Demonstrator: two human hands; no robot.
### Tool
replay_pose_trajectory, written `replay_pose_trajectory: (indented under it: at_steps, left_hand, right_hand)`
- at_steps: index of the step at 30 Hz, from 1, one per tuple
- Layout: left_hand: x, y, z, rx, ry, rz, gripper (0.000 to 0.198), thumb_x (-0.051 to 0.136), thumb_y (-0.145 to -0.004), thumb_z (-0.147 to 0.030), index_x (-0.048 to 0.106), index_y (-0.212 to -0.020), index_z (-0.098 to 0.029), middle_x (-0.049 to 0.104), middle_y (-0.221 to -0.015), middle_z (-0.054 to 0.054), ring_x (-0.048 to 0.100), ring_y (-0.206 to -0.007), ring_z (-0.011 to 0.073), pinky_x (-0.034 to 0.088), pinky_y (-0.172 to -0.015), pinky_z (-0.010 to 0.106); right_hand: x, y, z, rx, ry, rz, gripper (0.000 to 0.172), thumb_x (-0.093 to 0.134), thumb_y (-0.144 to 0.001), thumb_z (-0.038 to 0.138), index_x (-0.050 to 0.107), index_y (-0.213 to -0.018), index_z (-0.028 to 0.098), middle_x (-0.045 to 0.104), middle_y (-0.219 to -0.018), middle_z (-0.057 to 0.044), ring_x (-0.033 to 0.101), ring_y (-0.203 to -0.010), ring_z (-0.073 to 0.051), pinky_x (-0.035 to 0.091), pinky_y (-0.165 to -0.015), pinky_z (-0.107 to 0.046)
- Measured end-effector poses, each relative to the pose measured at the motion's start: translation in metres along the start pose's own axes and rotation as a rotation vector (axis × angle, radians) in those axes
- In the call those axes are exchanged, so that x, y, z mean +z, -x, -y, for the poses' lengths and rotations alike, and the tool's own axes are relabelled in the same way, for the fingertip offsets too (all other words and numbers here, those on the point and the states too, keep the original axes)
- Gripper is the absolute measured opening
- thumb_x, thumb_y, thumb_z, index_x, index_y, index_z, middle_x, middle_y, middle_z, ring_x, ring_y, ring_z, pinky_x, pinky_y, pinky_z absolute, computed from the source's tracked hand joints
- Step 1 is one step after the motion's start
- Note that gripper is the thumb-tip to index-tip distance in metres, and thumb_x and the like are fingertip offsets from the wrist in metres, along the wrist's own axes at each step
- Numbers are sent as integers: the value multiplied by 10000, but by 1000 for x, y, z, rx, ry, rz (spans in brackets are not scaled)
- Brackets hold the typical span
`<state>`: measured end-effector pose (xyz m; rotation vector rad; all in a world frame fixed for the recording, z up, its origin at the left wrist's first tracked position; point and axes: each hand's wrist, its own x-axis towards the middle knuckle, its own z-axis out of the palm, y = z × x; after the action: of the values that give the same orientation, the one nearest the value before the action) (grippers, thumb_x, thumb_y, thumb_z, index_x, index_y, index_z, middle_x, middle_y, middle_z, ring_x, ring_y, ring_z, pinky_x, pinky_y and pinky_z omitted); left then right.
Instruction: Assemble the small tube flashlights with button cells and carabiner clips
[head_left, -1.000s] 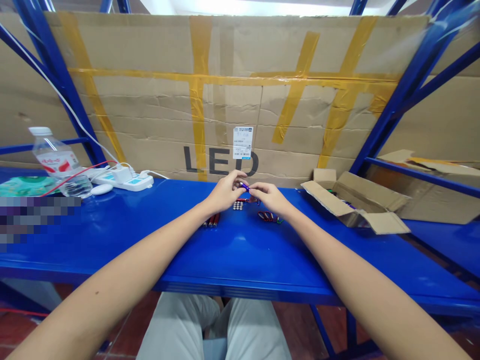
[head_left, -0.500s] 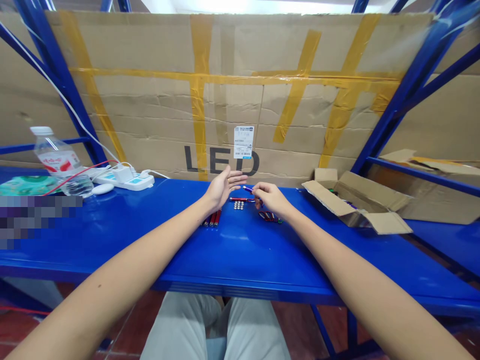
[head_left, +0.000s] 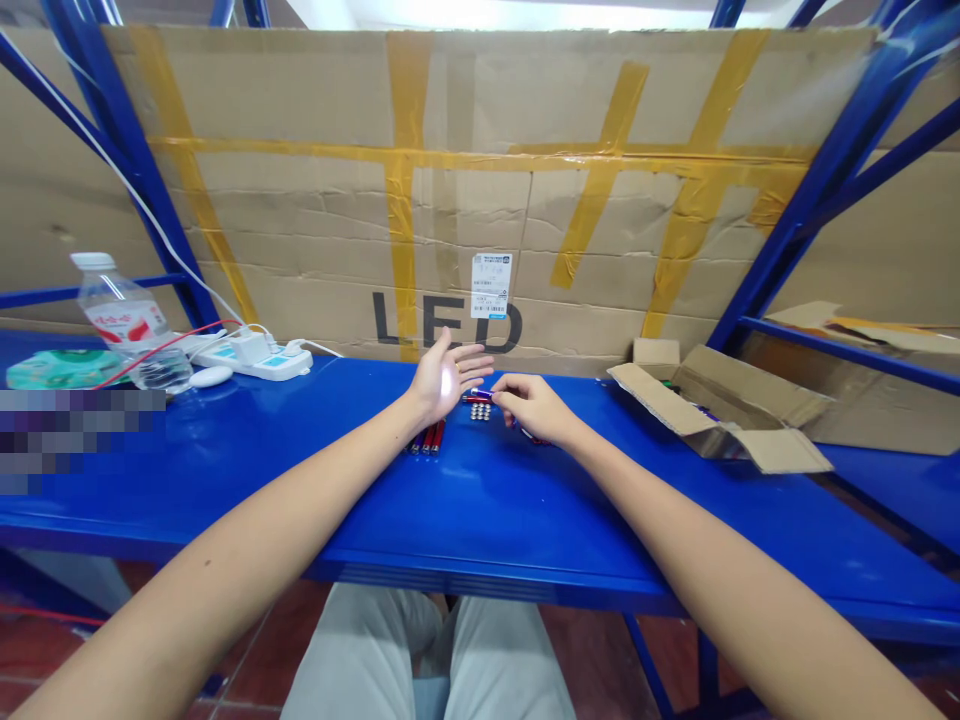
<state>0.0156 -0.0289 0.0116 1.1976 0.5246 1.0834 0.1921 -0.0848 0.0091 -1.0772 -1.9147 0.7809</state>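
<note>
My left hand (head_left: 436,383) is held up over the blue table (head_left: 480,510), palm facing right, fingers stretched out and apart. A bright white spot glows on its palm. Between the thumb and fingers of my right hand (head_left: 536,408) is a small purple penlight (head_left: 482,393), its tip pointing left at that palm. Just behind and below it lies a red penlight (head_left: 472,400), partly hidden. Several small silver button cells (head_left: 481,411) stand grouped in rows between my hands. Several red penlights (head_left: 433,438) lie side by side near my left wrist. A dark item under my right hand is mostly covered.
An open cardboard box (head_left: 712,400) with small items inside stands at the right. On the left are a water bottle (head_left: 127,325), a green packet (head_left: 64,368), a white power strip (head_left: 259,360) and cables. A large taped cardboard sheet (head_left: 337,230) rises behind the table.
My right hand has lowered slightly and tilted the purple penlight level. A bright light spot has appeared on my left palm, which has turned more toward the camera.
</note>
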Motion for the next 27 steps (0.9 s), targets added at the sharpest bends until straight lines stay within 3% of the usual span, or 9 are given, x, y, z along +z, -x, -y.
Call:
replay_pose_trajectory:
  at_steps: [7, 15, 20, 27]
  left_hand:
    - [5, 9, -3, -109, -63, 241, 950, 253, -786, -832, 460, -1410, -145, 535, -1398, 209, 535, -1243, 381, 447, -957, 480]
    - [-12, 1, -8, -43, -73, 160, 901, 336, -772, -828, 500, -1388, -191, 562, -1366, 193, 414, -1368, 351, 385, -1027, 477]
    - [-30, -2, -16, -4, -65, 98, 885, 375, -751, -836, 554, -1338, -199, 607, -1303, 200, 445, -1336, 361, 382, -1026, 492]
    - [-50, -2, -24, 9, -61, 116, 943, 284, -745, -878, 557, -1323, -185, 585, -1341, 206, 491, -1300, 360, 388, -1028, 502]
  right_hand:
    - [8, 3, 7, -81, 70, -101, 163, 543, -802, 265, 618, -697, 165, 572, -581, -3, 528, -593, -147, 412, -610, -286]
    - [2, 3, 10, -92, 132, -114, 153, 534, -790, 260, 636, -720, 169, 589, -606, -1, 537, -630, -157, 414, -621, -281]
    - [0, 4, 11, -92, 160, -124, 154, 531, -785, 263, 637, -713, 178, 595, -608, -6, 553, -638, -166, 419, -611, -280]
    - [-3, 4, 12, -103, 184, -130, 166, 527, -787, 281, 639, -712, 183, 605, -622, -10, 563, -665, -176, 423, -615, -284]
